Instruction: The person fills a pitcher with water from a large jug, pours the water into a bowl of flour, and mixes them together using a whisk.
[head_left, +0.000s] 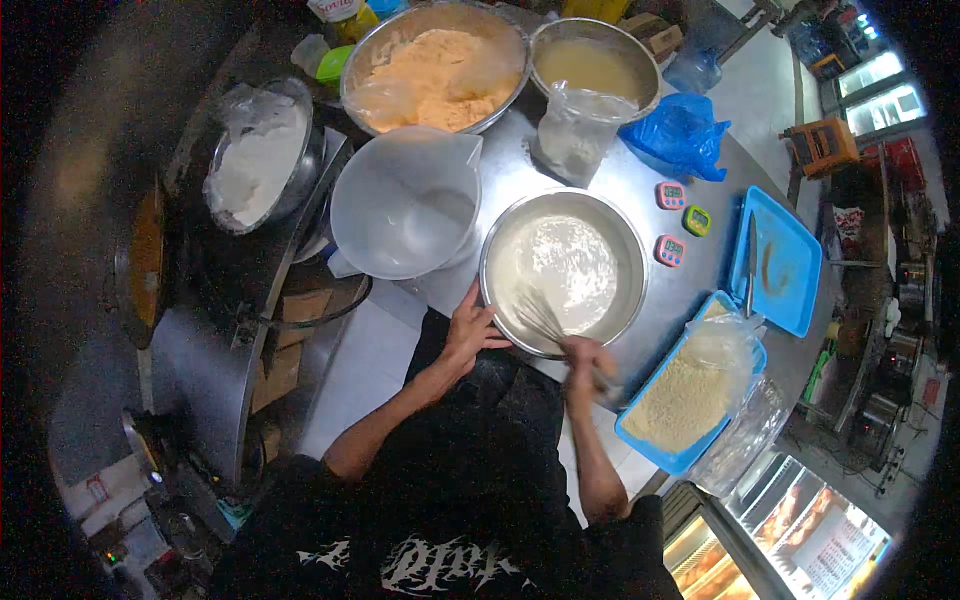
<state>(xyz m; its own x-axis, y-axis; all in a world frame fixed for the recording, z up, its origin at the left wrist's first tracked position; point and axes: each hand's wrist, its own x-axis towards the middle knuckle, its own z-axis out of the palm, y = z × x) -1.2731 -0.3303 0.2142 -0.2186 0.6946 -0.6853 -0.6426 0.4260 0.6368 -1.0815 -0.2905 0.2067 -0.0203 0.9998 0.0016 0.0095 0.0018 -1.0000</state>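
A round steel bowl (640, 259) of pale, glossy batter stands at the steel table's front edge, before my body. My left hand (470, 330) rests against the bowl's lower left rim, its fingers spread along the outside wall. At the bowl's near right rim, my right hand (586, 367) is closed around the handle of a wire whisk (541, 316), whose wires dip into the batter. The right hand is slightly blurred. Just left of the bowl is a large translucent plastic jug (405, 202).
Behind are bowls of orange powder (442, 79) and yellowish liquid (592, 67), a bag of white powder (574, 135) and a blue plastic bag (679, 135). Several timers (670, 250) lie to the right, near a blue tray (802, 262) and a blue tub of crumbs (675, 405).
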